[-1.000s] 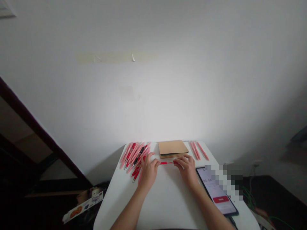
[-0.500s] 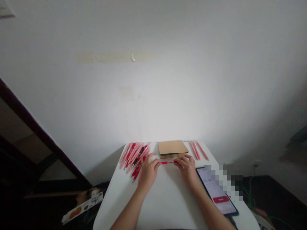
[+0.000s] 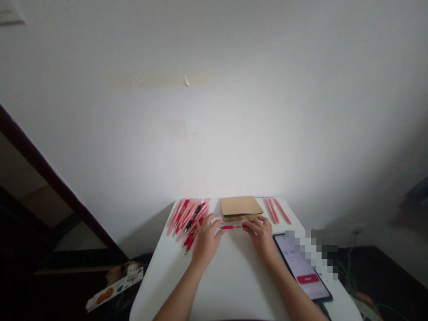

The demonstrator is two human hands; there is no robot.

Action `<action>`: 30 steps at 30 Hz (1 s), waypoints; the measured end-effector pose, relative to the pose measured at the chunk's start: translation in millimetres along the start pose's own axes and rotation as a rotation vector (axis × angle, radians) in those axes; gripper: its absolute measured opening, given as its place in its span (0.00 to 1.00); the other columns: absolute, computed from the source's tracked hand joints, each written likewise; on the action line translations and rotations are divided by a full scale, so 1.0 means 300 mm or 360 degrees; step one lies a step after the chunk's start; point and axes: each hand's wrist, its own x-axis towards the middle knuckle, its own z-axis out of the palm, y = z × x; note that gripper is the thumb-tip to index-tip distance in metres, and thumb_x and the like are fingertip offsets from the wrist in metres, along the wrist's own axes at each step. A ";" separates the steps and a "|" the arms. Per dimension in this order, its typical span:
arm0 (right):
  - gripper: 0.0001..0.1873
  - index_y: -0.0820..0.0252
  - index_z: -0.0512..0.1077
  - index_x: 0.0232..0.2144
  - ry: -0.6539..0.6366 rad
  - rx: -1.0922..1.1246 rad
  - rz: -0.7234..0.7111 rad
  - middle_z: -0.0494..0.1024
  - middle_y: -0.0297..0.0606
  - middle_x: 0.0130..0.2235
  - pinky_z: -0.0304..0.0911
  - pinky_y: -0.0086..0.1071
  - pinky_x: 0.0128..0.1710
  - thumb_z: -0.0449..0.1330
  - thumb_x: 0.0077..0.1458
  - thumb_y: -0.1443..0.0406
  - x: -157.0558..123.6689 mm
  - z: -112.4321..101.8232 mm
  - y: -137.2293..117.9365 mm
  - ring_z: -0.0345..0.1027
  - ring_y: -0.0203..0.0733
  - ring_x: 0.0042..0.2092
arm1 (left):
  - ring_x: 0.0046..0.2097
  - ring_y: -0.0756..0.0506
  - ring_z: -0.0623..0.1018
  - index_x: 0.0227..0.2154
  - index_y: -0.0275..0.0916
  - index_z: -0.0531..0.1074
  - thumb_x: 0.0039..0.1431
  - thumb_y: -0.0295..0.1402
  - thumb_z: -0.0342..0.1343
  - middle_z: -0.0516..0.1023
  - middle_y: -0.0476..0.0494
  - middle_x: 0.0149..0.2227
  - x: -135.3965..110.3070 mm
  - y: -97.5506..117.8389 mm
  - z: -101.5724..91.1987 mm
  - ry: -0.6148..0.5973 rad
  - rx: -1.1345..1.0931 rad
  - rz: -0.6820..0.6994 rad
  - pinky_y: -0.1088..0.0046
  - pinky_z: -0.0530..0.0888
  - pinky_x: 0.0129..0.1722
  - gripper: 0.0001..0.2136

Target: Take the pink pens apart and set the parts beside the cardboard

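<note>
Two bare hands face each other above the white, smooth bench point(image 3: 234, 281), with one slim red pen with a pointed metal-like tip point(image 3: 228, 227) lying level between them, just in front of one flat brown cardboard-like folder point(image 3: 241, 206). The right hand point(image 3: 261, 234) pinches the pen by its far end; the left hand point(image 3: 207, 238) has thumb and forefinger parted near the tip, so it seems released. For good handling, I judge that the right fingers should hold firmly, and the left should close gently and straight, without bending the thin middle part. Three slim pink pens point(image 3: 283, 211) lie farther right, near one black-edged phone point(image 3: 294, 264); at left, one pile of pink, red and black pens point(image 3: 190, 217) overlaps too much for exact counting.
</note>
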 end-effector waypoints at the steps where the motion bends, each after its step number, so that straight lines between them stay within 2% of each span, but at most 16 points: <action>1: 0.09 0.48 0.79 0.37 -0.0007 0.0006 0.0001 0.79 0.38 0.37 0.58 0.45 0.47 0.57 0.61 0.60 0.000 0.000 0.000 0.62 0.50 0.47 | 0.55 0.40 0.72 0.38 0.46 0.75 0.56 0.33 0.61 0.74 0.44 0.51 0.000 0.001 -0.001 -0.0015 -0.0003 -0.0006 0.43 0.55 0.62 0.07; 7: 0.09 0.49 0.78 0.38 -0.0018 0.0014 0.0002 0.79 0.37 0.37 0.58 0.44 0.48 0.57 0.61 0.60 -0.002 0.005 0.008 0.62 0.49 0.47 | 0.55 0.40 0.72 0.35 0.45 0.76 0.60 0.33 0.57 0.75 0.45 0.51 -0.001 0.008 -0.003 -0.0036 -0.0023 -0.0037 0.40 0.54 0.62 0.04; 12: 0.09 0.48 0.79 0.37 0.0009 -0.0010 -0.0018 0.79 0.37 0.37 0.59 0.44 0.47 0.58 0.61 0.60 -0.003 0.013 0.016 0.63 0.49 0.46 | 0.54 0.41 0.73 0.33 0.44 0.76 0.63 0.33 0.52 0.76 0.43 0.50 -0.004 0.003 0.008 0.0000 -0.0012 -0.0031 0.41 0.53 0.63 0.08; 19: 0.09 0.48 0.79 0.37 0.0004 0.0019 -0.0010 0.79 0.37 0.36 0.59 0.45 0.48 0.57 0.61 0.60 -0.005 0.013 0.017 0.63 0.50 0.47 | 0.54 0.41 0.73 0.44 0.46 0.74 0.59 0.37 0.58 0.76 0.42 0.49 -0.003 -0.006 0.018 0.0042 -0.0029 0.0002 0.45 0.57 0.61 0.11; 30: 0.08 0.48 0.78 0.38 -0.0042 0.0043 0.0021 0.80 0.36 0.38 0.57 0.45 0.49 0.59 0.60 0.62 -0.006 0.007 0.008 0.63 0.49 0.47 | 0.53 0.41 0.72 0.33 0.44 0.74 0.58 0.32 0.59 0.75 0.45 0.48 -0.003 0.010 0.010 -0.0006 -0.0081 -0.0014 0.44 0.55 0.62 0.01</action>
